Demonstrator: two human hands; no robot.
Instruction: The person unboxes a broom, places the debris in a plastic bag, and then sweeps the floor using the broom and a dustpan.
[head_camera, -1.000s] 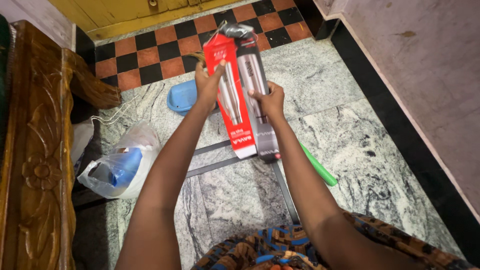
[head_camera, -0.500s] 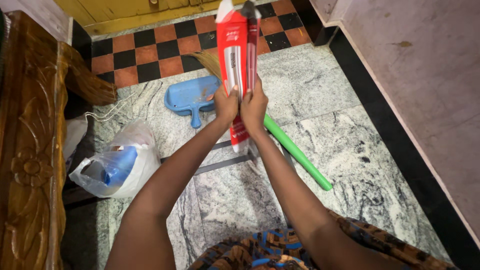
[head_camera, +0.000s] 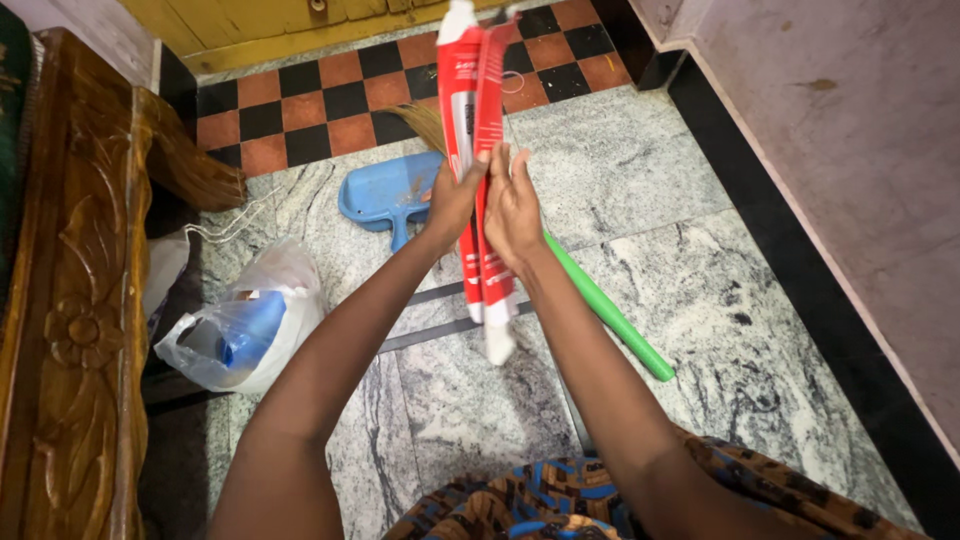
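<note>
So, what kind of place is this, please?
Probably a room or entry of a home: a stone-tiled floor with a blue dustpan and green-handled broom lying on it, a carved wooden furniture piece, and a yellow wooden door.

The red carton (head_camera: 478, 150) is printed cardboard with a glossy coating. The dustpan (head_camera: 385, 195) and the green handle (head_camera: 610, 312) are smooth plastic (the handle slightly shiny). The bag (head_camera: 250, 320) is thin, crinkled, translucent plastic film. The bench (head_camera: 75, 300) is carved, varnished wood. The floor (head_camera: 650, 180) is polished veined stone, with matt checkered tiles (head_camera: 300, 100) beyond.
</note>
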